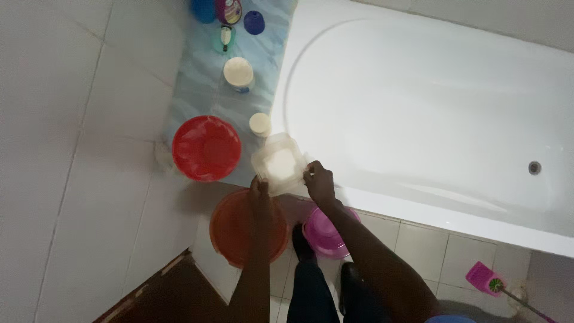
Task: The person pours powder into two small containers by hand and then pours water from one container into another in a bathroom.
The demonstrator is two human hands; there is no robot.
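Both your hands, left hand (259, 190) and right hand (318, 178), pinch the clear square container (279, 163) at 12 o'clock over the tub ledge (203, 78); edge-only grip, could slip onto the orange bucket (236, 230).

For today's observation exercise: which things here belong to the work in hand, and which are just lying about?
In hand:
- square translucent plastic container, held at its edges by left hand and right hand

Lying about:
- round red plastic basin on the blue ledge
- orange plastic bucket
- pink plastic bowl
- cream-lidded jars
- white bathtub
- pink brush
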